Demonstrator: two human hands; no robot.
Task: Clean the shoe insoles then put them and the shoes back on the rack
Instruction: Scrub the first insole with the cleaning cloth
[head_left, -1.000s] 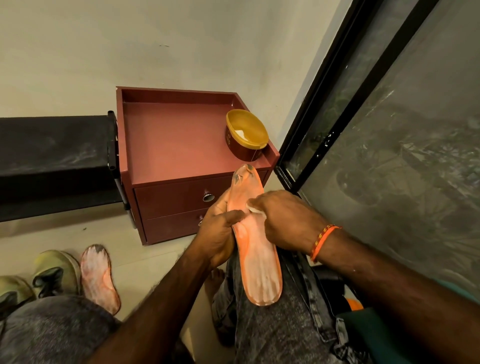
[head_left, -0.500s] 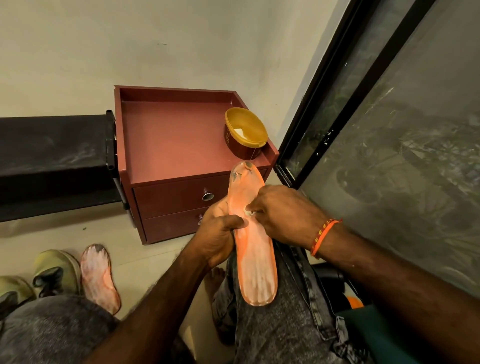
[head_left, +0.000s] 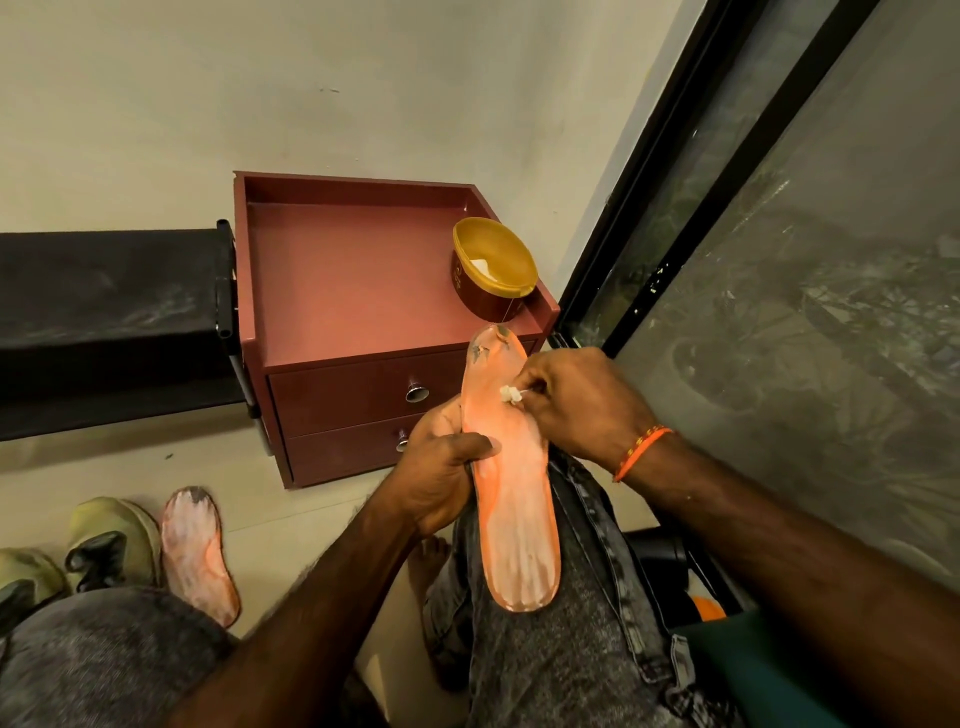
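An orange insole (head_left: 514, 499) lies lengthwise on my right thigh, heel toward me, with dark marks near its toe. My left hand (head_left: 441, 467) grips its left edge at the middle, thumb on top. My right hand (head_left: 576, 405) pinches a small white swab (head_left: 510, 394) and presses its tip on the forefoot of the insole. A second orange insole (head_left: 195, 551) lies on the floor at lower left, beside two olive shoes (head_left: 111, 540).
A maroon two-drawer cabinet (head_left: 358, 291) stands against the wall ahead, with a yellow-rimmed bowl (head_left: 493, 265) at its right front corner. A black rack shelf (head_left: 104, 301) sits to its left. A dark-framed glass door (head_left: 753, 260) runs along the right.
My right hand has slid up the insole toward the toe, and the white swab tip now shows. The insole and left hand have risen slightly.
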